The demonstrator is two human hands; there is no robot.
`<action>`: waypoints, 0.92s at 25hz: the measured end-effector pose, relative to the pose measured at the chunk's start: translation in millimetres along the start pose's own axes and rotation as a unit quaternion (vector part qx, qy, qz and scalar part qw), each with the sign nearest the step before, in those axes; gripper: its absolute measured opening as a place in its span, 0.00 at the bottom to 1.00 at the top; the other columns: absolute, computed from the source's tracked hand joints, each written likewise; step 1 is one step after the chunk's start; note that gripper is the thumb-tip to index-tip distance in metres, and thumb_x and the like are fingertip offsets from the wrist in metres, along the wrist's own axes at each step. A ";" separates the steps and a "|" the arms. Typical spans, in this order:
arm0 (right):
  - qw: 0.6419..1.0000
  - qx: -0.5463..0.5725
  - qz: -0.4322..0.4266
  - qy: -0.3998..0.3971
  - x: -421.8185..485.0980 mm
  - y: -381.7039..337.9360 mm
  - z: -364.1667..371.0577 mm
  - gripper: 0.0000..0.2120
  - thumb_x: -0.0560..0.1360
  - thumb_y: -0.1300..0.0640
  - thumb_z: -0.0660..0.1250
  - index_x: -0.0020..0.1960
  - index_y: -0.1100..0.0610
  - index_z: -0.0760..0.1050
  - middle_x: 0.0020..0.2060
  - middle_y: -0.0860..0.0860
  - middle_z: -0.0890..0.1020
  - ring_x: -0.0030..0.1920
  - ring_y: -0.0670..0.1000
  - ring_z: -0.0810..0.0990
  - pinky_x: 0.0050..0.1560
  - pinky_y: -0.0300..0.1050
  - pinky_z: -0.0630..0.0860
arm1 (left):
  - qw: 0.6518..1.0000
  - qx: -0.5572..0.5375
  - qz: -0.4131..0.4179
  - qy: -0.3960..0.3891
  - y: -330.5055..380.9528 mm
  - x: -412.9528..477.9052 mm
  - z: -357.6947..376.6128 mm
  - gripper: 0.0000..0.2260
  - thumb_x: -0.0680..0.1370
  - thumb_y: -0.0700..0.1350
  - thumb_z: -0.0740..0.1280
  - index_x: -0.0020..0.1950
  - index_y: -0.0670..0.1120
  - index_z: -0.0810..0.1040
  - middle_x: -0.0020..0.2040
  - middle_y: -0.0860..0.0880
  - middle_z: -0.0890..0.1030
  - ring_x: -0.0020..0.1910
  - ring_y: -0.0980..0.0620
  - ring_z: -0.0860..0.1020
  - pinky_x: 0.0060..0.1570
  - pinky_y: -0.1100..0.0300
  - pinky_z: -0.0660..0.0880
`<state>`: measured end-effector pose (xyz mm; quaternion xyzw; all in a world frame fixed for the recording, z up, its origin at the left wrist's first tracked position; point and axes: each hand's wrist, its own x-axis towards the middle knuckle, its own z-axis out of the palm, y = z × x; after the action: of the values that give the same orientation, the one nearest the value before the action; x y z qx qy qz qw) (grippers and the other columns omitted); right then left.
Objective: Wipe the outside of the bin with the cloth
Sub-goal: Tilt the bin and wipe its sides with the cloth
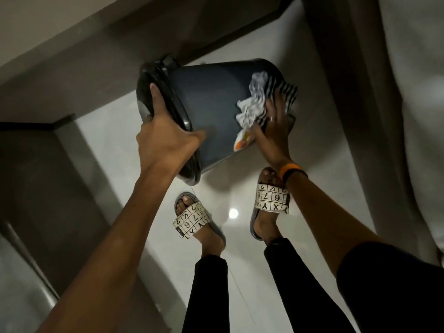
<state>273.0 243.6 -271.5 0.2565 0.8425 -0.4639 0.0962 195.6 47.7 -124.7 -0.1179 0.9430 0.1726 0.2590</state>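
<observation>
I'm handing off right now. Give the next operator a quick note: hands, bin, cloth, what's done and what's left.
Left hand: gripping the rim of the bin, holding it tipped on its side above the floor.
Right hand: pressing the striped cloth against the bin's outer wall, near the base end.
Done: cannot tell how much is already wiped.
Left: work the cloth over the rest of the outside, turning the bin as needed.

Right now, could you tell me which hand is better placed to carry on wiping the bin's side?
The right hand: it already presses the cloth against the bin wall. The left hand grips the rim, steadying the tilted bin.
</observation>
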 end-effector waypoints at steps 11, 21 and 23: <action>0.981 0.035 0.067 -0.179 -71.3 -15.9 42.1 0.35 0.83 0.46 0.63 0.84 0.47 0.49 0.85 0.54 0.48 0.85 0.59 0.48 0.84 0.64 0.51 | 0.988 0.150 -0.031 -0.021 -14.2 -33.1 -38.4 0.38 0.70 0.56 0.75 0.76 0.43 0.68 0.56 0.36 0.83 0.56 0.32 0.81 0.50 0.50 0.74; 0.976 0.185 0.078 -0.083 -135.7 -50.8 71.5 0.29 0.80 0.38 0.56 0.79 0.32 0.51 0.85 0.45 0.42 0.85 0.51 0.42 0.85 0.63 0.52 | 0.992 0.111 -0.002 0.060 -14.8 8.2 -56.6 0.35 0.69 0.71 0.68 0.66 0.47 0.80 0.55 0.39 0.87 0.52 0.35 0.85 0.56 0.47 0.81; 0.965 0.224 0.137 -0.023 -90.8 -58.6 65.4 0.31 0.79 0.45 0.55 0.82 0.49 0.56 0.85 0.53 0.53 0.85 0.56 0.53 0.83 0.63 0.57 | 0.992 0.123 0.028 0.025 -18.4 4.7 -51.8 0.45 0.67 0.74 0.70 0.78 0.54 0.69 0.70 0.42 0.80 0.67 0.36 0.79 0.64 0.46 0.74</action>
<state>314.6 132.5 -228.3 0.3741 0.6714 -0.6288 0.1180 174.2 10.3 -90.2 -0.0635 0.9662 0.0596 0.2427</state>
